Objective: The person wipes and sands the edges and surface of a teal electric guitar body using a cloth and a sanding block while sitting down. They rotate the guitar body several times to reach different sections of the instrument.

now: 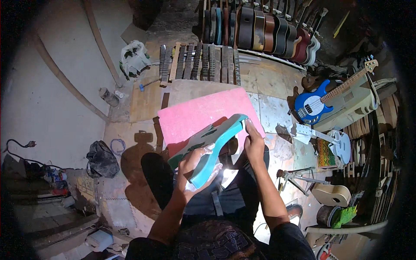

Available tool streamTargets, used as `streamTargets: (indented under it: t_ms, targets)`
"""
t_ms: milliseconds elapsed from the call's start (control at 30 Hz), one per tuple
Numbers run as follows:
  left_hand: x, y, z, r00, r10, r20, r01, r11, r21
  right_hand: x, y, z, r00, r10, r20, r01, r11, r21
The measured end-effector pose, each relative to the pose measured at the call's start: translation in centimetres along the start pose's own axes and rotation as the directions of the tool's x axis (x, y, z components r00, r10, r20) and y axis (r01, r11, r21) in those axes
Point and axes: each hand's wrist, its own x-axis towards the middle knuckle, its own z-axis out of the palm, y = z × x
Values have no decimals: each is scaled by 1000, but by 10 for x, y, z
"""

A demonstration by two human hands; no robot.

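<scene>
Holding a teal guitar body point(225, 145) w/ both hands rn, tilted up on its edge above the lap, partly over a pink slab point(190, 117). Left hand point(197, 162) is wrapped round the near end, thumb side up top and fingers underneath; right hand point(254, 145) is clamped on the far right end, so the 2 hands are well apart on the same piece. Body's side is smooth, satiny teal w/ a wavy waist curve. Broad face is in shade w/ dark patches, can't tell if cutouts or just shadow.

Slab's flat, rectangular, kinda foam-like w/ pale specks. Floor point(173, 93) under it = mismatched boards & pale panels, scuffed and dusty.

Container-wise: crumpled black plastic bag point(102, 159) off to the left, contents hidden. White plastic bag point(134, 58) up top-left has dark stuff showing, can't ID it. Dark round tub point(326, 215) lower right, w/ something bright green point(344, 216) up against it.

Further out: fretted necks point(199, 63) in a row, lots of guitars point(268, 34) racked behind, glossy blue bass point(311, 106) leaning at right, plus a pale wood guitar point(331, 195) w/ a round soundhole.
</scene>
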Motion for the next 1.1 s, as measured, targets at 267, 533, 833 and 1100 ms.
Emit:
streamTargets:
  t_ms: [267,533,833,1100]
  targets:
    - [-12,-11,6,1000,6,-22,-6,999,-36,-65,-74,-8,928,-312,203,228,908,352]
    - [-20,-15,5,990,-141,-1,140,981,-136,-99,-139,-66,824,-452,342,311,865,395]
    - [-18,-10,3,982,-181,51,187,967,-175,-97,-149,-61,850,-486,202,403,848,345]
    - [-16,2,3,985,-161,54,169,964,-206,-96,-153,-63,890,-427,158,358,870,338]
